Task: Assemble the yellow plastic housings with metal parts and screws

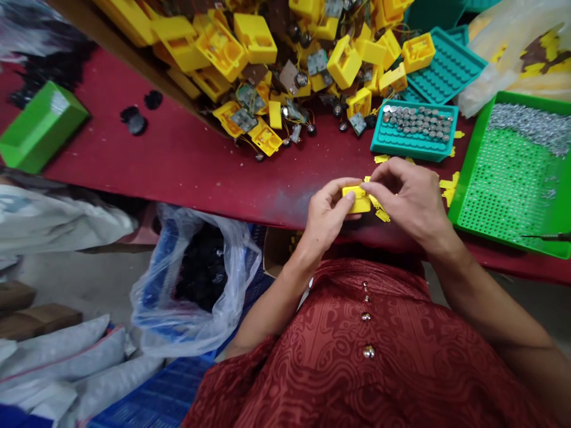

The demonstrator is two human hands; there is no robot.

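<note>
My left hand is closed round a small yellow plastic case, held just above the front edge of the red-covered table. At the right end of the case, the thumb and forefinger of my right hand are pinched together. Whatever lies between those fingertips is too small or too hidden to name. Small flat yellow pieces lie under and around my hands. Behind the right hand stands a teal tray with rows of round button cells.
A heap of yellow cases with wires and circuit boards covers the back. To the right sits a green perforated tray holding screws and a screwdriver shaft. A green box is at far left; a plastic-lined blue crate stands below.
</note>
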